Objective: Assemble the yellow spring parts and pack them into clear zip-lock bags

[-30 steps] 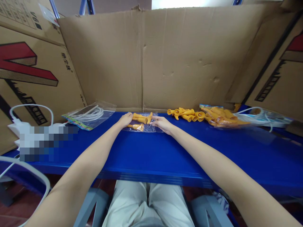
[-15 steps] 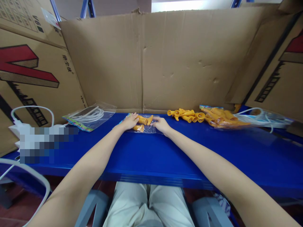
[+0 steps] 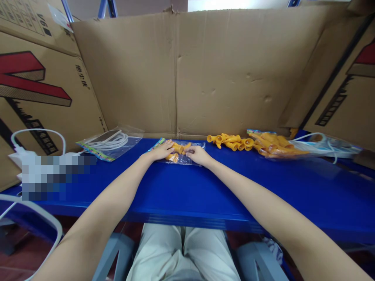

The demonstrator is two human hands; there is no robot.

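Observation:
A clear plastic bag (image 3: 181, 159) with a colourful printed strip lies on the blue tabletop, close to the cardboard at the back. Several yellow horn-shaped plastic pieces (image 3: 177, 148) are in or on it; the film makes it hard to tell which. My left hand (image 3: 162, 150) rests flat over the bag's left part, fingers stretched out against the yellow pieces. From the right, my right hand (image 3: 199, 154) reaches in with fingers pinched at the end of one yellow piece, partly hiding it and the bag's right edge.
A loose pile of yellow pieces (image 3: 231, 142) lies right of my hands, beside a filled bag of them (image 3: 272, 145). At left are a bagged white cable (image 3: 114, 141) and a white plug-in device (image 3: 32, 162). Cardboard (image 3: 234, 78) walls the back and sides.
My right hand has moved slightly left, from the bag's edge to a yellow piece, its fingers drawn closer together. That piece has tilted and shifted a little. My left hand stays nearly still.

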